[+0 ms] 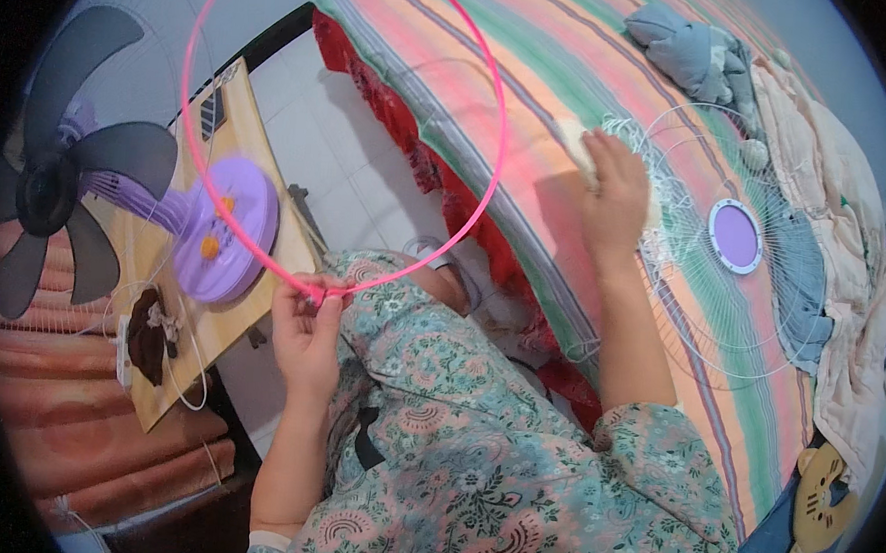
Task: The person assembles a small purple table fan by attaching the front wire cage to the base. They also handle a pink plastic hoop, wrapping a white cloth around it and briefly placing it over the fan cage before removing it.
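Presently, my left hand (305, 331) pinches a thin, round pink hoop (502, 129); my slightly bent right hand (616, 190) meets a flat cream piece (573, 143), its grip unclear.

The pink hoop (502, 119) runs out past the top edge between 11 and 12 o'clock, and the fingers of the left hand (304, 344) cover a short stretch at its own 6 o'clock. Toward 2 o'clock, the right hand (618, 191) hides part of a pale item (575, 148); whether it grips this is unclear. At 9 o'clock the fan (47, 191) is cut off, as is the patterned garment (484, 459) at 6.
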Available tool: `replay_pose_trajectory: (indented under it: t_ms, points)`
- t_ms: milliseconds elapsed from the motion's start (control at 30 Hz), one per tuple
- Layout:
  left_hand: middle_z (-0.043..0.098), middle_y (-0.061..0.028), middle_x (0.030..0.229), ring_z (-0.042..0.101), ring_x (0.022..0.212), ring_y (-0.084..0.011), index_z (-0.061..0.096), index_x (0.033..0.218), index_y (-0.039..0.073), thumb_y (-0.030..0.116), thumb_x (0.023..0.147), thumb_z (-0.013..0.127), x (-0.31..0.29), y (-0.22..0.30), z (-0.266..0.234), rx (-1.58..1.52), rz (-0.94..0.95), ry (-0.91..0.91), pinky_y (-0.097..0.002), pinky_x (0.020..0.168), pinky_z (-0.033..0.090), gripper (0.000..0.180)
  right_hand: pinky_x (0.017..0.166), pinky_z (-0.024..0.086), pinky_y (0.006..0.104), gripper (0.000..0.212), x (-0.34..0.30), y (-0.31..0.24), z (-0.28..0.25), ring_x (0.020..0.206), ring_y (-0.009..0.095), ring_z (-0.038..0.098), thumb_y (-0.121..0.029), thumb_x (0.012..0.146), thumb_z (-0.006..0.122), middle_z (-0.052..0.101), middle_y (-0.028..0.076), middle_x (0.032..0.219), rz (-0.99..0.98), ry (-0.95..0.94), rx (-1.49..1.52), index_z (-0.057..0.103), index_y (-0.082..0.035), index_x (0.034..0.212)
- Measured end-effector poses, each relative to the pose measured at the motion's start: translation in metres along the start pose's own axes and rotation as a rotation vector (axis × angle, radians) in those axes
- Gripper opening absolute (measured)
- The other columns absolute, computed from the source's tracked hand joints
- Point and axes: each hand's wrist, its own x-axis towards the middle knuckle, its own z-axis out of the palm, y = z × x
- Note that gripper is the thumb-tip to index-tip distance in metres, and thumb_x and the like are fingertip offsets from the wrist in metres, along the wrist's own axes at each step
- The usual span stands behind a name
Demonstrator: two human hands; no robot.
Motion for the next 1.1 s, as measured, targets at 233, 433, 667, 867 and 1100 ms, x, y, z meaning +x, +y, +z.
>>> replay_pose_trajectory:
  t_ms: [233, 433, 667, 867, 1100]
  points:
    - [0.055, -0.0083, 0.105, 0.058, 0.102, -0.0200, 0.044, 0.111, 0.003, -0.001, 0.091, 0.051, -0.005, 0.000, 0.000, 0.009, 0.006, -0.021, -0.0312, 0.087, 0.050, 0.022, 0.112, 0.015, 0.0506, 0.083, -0.025, 0.025, 0.027, 0.135, 0.034, 0.029, -0.050, 0.078, 0.062, 0.034, 0.024, 0.142, 0.067, -0.551, -0.190, 0.034, -0.001, 0.139]
    - [0.054, -0.0075, 0.106, 0.057, 0.104, -0.0209, 0.044, 0.110, 0.004, 0.000, 0.092, 0.050, 0.000, 0.001, 0.006, -0.060, 0.003, -0.066, -0.0331, 0.091, 0.048, 0.019, 0.108, 0.021, 0.0527, 0.061, -0.027, 0.038, -0.060, 0.129, 0.036, 0.037, -0.031, 0.082, 0.063, 0.045, 0.020, 0.135, 0.159, -0.211, -0.212, 0.043, -0.003, 0.133]
    - [0.057, -0.0074, 0.106, 0.056, 0.101, -0.0164, 0.047, 0.107, 0.004, 0.000, 0.091, 0.053, 0.015, 0.005, 0.018, -0.029, 0.101, -0.127, -0.0298, 0.088, 0.047, 0.018, 0.103, 0.030, 0.0495, 0.067, -0.071, 0.137, -0.221, 0.125, 0.038, 0.040, -0.029, 0.077, 0.068, 0.046, 0.026, 0.130, 0.555, 0.015, -0.998, 0.042, 0.000, 0.132]
    - [0.061, -0.0070, 0.096, 0.061, 0.089, -0.0193, 0.057, 0.101, 0.006, -0.001, 0.084, 0.060, 0.040, 0.015, 0.052, 0.291, 0.383, -0.273, -0.0312, 0.075, 0.050, 0.018, 0.096, 0.041, 0.0425, 0.068, -0.159, 0.244, -0.278, 0.117, 0.033, 0.048, -0.025, 0.081, 0.069, 0.050, 0.022, 0.127, 1.293, 0.504, 0.252, 0.037, -0.001, 0.136]
    - [0.061, -0.0092, 0.086, 0.060, 0.079, -0.0284, 0.063, 0.100, 0.008, 0.001, 0.078, 0.065, 0.053, 0.015, 0.093, 0.493, 0.761, -0.491, -0.0353, 0.067, 0.050, 0.023, 0.097, 0.043, 0.0439, 0.048, -0.143, 0.215, -0.266, 0.112, 0.030, 0.052, -0.004, 0.087, 0.049, 0.052, 0.020, 0.121, 1.244, 0.857, 1.210, 0.037, -0.001, 0.133]
